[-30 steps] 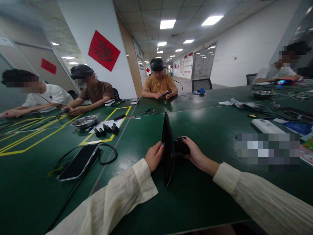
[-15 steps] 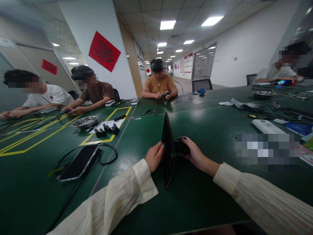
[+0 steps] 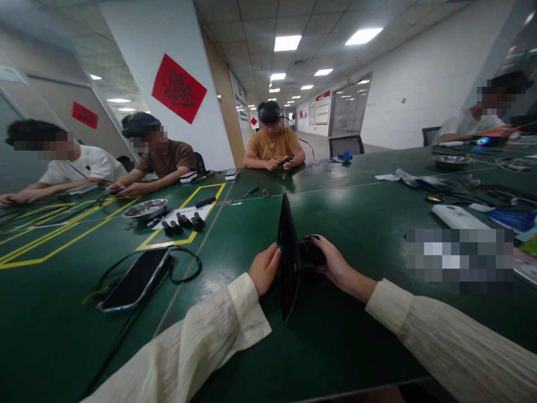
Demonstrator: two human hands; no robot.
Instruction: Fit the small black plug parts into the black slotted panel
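Observation:
A thin black panel (image 3: 289, 291) stands upright, nearly edge-on to me, in the middle of the green table (image 3: 235, 347). My left hand (image 3: 264, 270) is closed on its left side, thumb against the face and the other fingers partly hidden. From the panel's right side juts a small black block (image 3: 311, 253), like a mount or stand. My right hand (image 3: 336, 266) wraps round this block, with a thumb on top and fingers below. I cannot tell exactly what the device is.
To the left lie a phone (image 3: 136, 280) with a black cable, several black cylinders (image 3: 184, 223) and a metal bowl (image 3: 146, 209). A white device (image 3: 459, 217) and cables are at the right. Across the table sits a person (image 3: 272, 146); others sit at both sides.
My hands, the panel and the block stay in the same place. At the far right, a person's hand has shifted slightly.

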